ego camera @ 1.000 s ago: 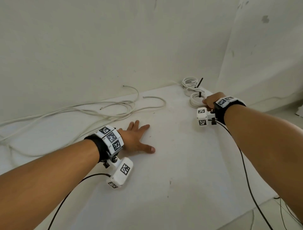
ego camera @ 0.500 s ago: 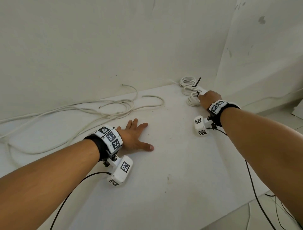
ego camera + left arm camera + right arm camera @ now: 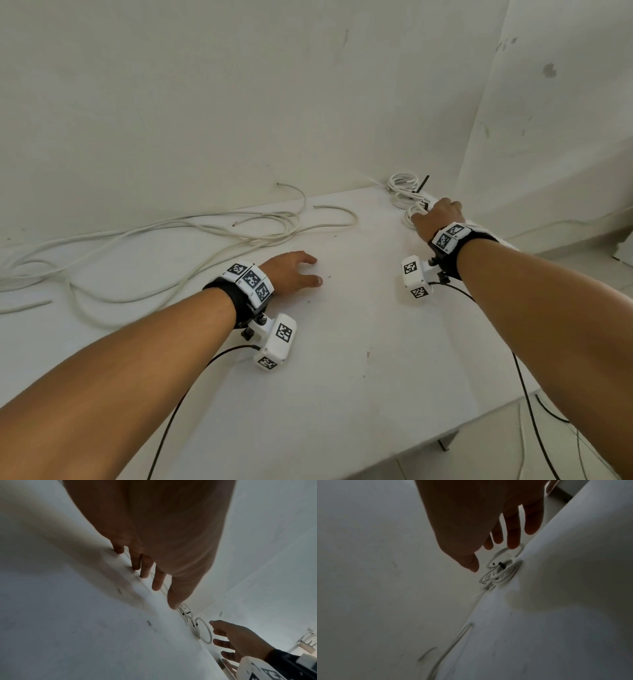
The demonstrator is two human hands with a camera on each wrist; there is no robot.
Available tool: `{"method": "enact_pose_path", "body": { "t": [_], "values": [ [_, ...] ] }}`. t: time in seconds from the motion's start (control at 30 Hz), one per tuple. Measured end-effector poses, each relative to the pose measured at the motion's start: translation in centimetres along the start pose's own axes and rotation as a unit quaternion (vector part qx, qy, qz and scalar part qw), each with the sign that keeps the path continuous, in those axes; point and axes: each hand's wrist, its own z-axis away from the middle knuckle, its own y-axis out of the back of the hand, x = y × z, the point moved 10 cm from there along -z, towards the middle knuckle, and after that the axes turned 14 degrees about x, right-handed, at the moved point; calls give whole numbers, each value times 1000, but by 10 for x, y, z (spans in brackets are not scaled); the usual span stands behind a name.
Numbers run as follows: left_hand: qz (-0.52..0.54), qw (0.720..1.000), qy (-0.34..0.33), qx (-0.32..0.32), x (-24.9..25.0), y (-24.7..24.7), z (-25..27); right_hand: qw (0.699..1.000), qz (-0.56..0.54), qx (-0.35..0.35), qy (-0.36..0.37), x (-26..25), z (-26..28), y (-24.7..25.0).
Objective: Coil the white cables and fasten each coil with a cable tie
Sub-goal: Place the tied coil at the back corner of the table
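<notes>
1. My right hand [image 3: 440, 219] hovered over the coiled cables [image 3: 406, 192] at the far right corner of the worktop [image 3: 359, 342]. Its fingers [image 3: 513, 534] were spread apart and straight, holding nothing.
2. A black cable tie [image 3: 423, 183] stuck up out of those coils, just beyond my right hand.
3. My left hand [image 3: 291, 274] rested on the worktop, well to the left of the coils. Its fingers [image 3: 145, 568] were apart, the tips touching the surface and gripping nothing.
4. The loose white cables [image 3: 205, 233] sprawled in long loops farther left of the coils, along the back of the worktop, beyond my left hand. Several cut ends lay free.
5. Nothing stood between my right hand and the coils.
6. The worktop was white, with a few small dark specks.
7. White walls [image 3: 239, 102] rose right behind the coils and met in a corner there, with some grey smudges on them.
8. Black leads [image 3: 527, 411] ran back from the cameras on both wrists.
</notes>
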Motion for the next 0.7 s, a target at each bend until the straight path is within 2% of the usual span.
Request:
{"method": "enact_pose_path", "body": {
  "t": [0.1, 0.2, 0.3, 0.37, 0.47, 0.53, 0.6, 0.7],
  "values": [
    [50, 998, 13, 32, -9, 18, 15, 997, 9, -53, 55, -39, 38, -10],
    [87, 994, 22, 65, -22, 36, 33, 983, 33, -162, 80, -74, 97, -33],
    [106, 986, 40, 121, -47, 57, 48, 947, 113, -263, 147, -107, 164, -51],
    [105, 978, 65, 167, -73, 75, 58, 921, 161, -302, 188, -122, 198, -54],
    [55, 965, 107, 232, -115, 106, 73, 896, 207, -331, 212, -129, 230, -49],
    [5, 965, 147, 217, -146, 119, 82, 889, 237, -328, 212, -128, 239, -45],
    [-49, 970, 179, 159, -174, 119, 92, 886, 253, -329, 205, -127, 244, -41],
    [-96, 973, 181, 106, -194, 115, 103, 882, 265, -332, 202, -126, 247, -37]
  ]
}}
